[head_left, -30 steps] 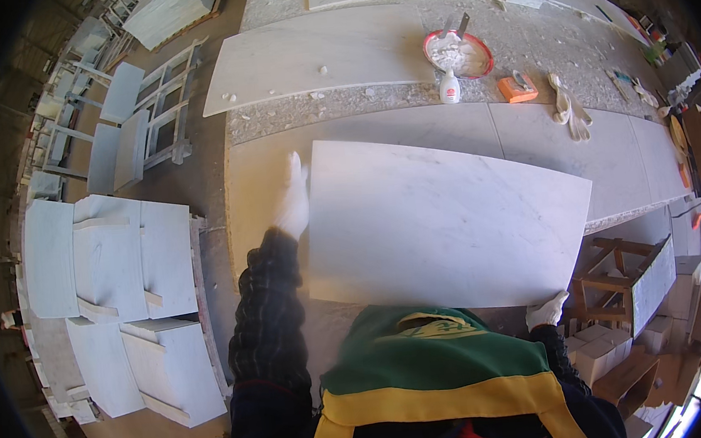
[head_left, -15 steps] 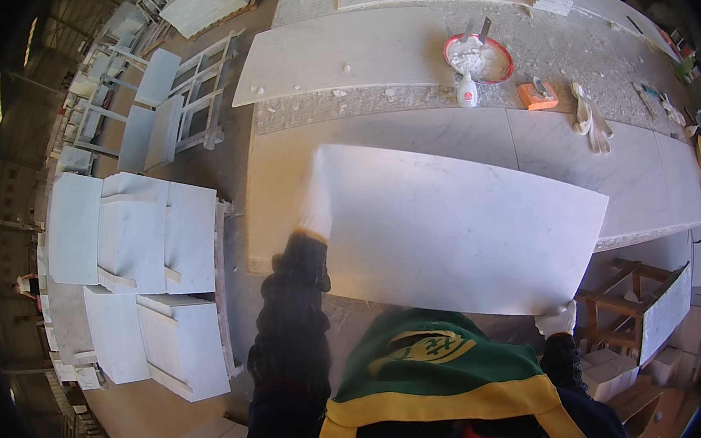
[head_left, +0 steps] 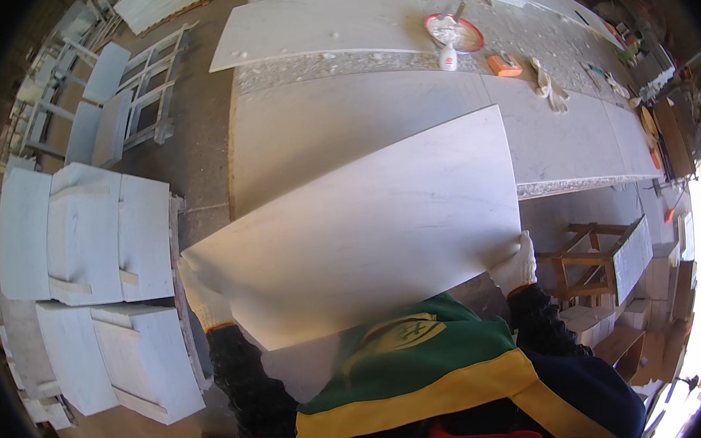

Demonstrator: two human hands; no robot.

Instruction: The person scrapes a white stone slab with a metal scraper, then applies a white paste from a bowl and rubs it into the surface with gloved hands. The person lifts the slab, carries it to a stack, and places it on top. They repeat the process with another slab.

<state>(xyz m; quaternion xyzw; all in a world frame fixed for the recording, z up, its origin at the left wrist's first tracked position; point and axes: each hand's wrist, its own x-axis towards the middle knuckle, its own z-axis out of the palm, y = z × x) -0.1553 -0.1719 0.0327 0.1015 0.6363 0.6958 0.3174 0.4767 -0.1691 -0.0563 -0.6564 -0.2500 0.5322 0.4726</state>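
A thin white marble slab [head_left: 375, 217] with faint grey veins is held tilted in front of my body, its right end higher than its left. My left hand [head_left: 206, 298], in a white glove, is closed on the slab's left edge. At the right edge my gloved right hand [head_left: 515, 266] grips it near the lower corner; the fingers behind the slab are hidden. Beyond the slab lies the worktable [head_left: 316, 109], topped with pale slabs. My green and yellow apron [head_left: 396, 357] shows just below the slab.
On the table stand a red-rimmed bowl [head_left: 468, 35] of white paste, a white bottle [head_left: 447, 58], an orange block [head_left: 505, 65] and a loose glove [head_left: 550, 86]. Stacked slabs [head_left: 85, 234] stand at the left. A wooden stand [head_left: 588, 261] is on the right, near cardboard boxes.
The slab has swung: its left end dropped toward me and its right end rose. Both hands stayed on it, the left moving down and left. The whole view shifted slightly.
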